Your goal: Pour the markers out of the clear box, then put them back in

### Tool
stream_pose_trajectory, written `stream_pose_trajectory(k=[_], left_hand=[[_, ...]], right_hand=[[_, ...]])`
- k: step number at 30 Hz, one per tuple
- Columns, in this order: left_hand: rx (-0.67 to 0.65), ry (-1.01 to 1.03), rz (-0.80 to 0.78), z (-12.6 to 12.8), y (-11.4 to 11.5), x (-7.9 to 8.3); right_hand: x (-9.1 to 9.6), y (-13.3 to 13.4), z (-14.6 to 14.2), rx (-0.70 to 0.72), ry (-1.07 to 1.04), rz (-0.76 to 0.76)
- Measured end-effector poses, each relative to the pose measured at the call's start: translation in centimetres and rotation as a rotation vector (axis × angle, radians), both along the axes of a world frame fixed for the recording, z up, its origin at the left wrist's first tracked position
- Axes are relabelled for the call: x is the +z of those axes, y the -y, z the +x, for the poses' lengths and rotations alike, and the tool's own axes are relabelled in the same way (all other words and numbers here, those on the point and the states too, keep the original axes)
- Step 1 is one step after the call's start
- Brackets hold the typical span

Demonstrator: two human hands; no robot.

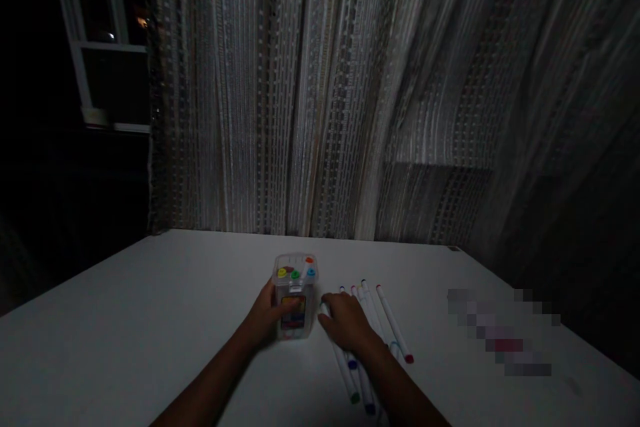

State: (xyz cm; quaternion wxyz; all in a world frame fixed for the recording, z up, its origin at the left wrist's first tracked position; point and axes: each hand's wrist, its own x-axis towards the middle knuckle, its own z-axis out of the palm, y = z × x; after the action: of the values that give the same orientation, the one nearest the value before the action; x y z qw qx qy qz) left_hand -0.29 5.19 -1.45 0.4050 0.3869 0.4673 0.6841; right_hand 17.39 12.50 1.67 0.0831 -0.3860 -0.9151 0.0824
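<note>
Marker case point(295, 273), label point(293, 315) unreadable, gripped in left hand point(267, 315); right fingers point(334, 320) spread on markers point(393, 323)

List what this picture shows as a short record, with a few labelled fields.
left hand: wrapped around a clear plastic case with coloured marker caps on top
right hand: resting over loose white markers, nearest the case
markers: lying on the table, tips coloured red, blue, green
surface: white table
behind: striped curtain, dark window at far left
also: a pixelated patch on the table, too blurred to identify
</note>
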Motion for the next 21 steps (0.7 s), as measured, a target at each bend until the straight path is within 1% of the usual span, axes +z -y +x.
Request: stream_pose_trajectory(k=[4, 9, 15, 21], left_hand=[[-0.015, -0.027, -0.003, -0.23, 0.0, -0.11], [-0.041, -0.065, 0.024, -0.13, 0.17, 0.42], [-0.017, -0.07, 0.003, -0.03, 0.22, 0.4], [-0.041, -0.032, 0.008, 0.17, 0.32, 0.6]], right_hand=[[-0.01, 0.0, -0.03, -0.005, 0.007, 0.001], [-0.08, -0.05, -0.04, -0.014, -0.011, -0.009], [0.17, 0.19, 0.06, -0.015, -0.001, -0.009], [-0.06, 0.02, 0.08, -0.018, -0.017, -0.01]])
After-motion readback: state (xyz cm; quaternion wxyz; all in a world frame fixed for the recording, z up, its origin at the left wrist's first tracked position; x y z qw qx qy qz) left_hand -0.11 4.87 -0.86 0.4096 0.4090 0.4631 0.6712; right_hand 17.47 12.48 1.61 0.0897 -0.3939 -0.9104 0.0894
